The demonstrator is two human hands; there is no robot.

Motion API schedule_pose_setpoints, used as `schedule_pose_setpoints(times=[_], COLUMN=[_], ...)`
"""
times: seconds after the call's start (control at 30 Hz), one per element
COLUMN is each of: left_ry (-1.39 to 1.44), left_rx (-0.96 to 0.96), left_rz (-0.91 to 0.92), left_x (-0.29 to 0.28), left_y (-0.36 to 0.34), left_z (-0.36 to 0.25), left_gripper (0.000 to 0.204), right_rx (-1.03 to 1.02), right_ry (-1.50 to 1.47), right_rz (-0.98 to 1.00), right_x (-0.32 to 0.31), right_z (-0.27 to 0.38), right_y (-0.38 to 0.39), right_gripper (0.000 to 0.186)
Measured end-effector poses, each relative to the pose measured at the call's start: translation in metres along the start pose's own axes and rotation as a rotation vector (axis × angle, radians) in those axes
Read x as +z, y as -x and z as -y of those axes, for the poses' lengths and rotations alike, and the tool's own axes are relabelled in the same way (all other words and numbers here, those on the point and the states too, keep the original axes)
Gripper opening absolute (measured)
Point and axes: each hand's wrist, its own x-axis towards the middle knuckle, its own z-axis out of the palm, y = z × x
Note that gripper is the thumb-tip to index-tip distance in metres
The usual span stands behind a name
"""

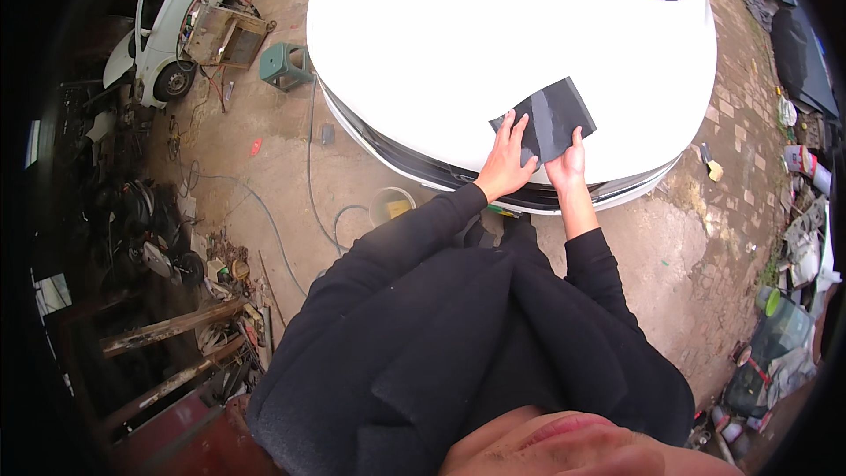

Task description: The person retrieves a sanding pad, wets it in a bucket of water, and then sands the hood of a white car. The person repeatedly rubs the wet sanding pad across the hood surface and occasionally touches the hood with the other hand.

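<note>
A black sheet [557, 116] that looks like sandpaper, with a paler grey band across it, is held over the white car hood [502, 26] near its front edge. My left hand [507, 161] grips its lower left part, fingers lying over the top face and thumb at the near edge. On the lower right, my right hand [568, 163] holds the sheet with the thumb on its edge; the other fingers are mostly hidden underneath. Whether the sheet touches the hood I cannot tell.
A bucket [381, 204] with a yellow block in it stands at my left. Beyond are a green stool [284, 66], a wooden box [225, 31] and a hose [310, 150] along the floor. Clutter lines both sides; another white vehicle [172, 13] stands far left.
</note>
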Motion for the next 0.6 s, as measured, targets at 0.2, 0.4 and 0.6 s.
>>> schedule_pose_setpoints(times=[0.2, 0.4, 0.6], left_ry=[-0.137, -0.147, 0.195], left_rx=[0.052, 0.022, -0.052], left_rz=[-0.13, -0.15, 0.099], left_x=[0.0, 0.013, 0.015], left_y=[-0.042, -0.065, -0.089], left_z=[-0.021, -0.004, 0.013], left_gripper=[0.083, 0.084, 0.084], right_rx=[0.015, -0.043, -0.113], right_ry=[-0.052, -0.023, -0.075], right_rz=[0.052, -0.05, -0.093], right_x=[0.009, 0.025, 0.05], right_z=[0.038, 0.056, 0.056], right_y=[-0.045, -0.063, -0.054], right_gripper=[0.062, 0.061, 0.059])
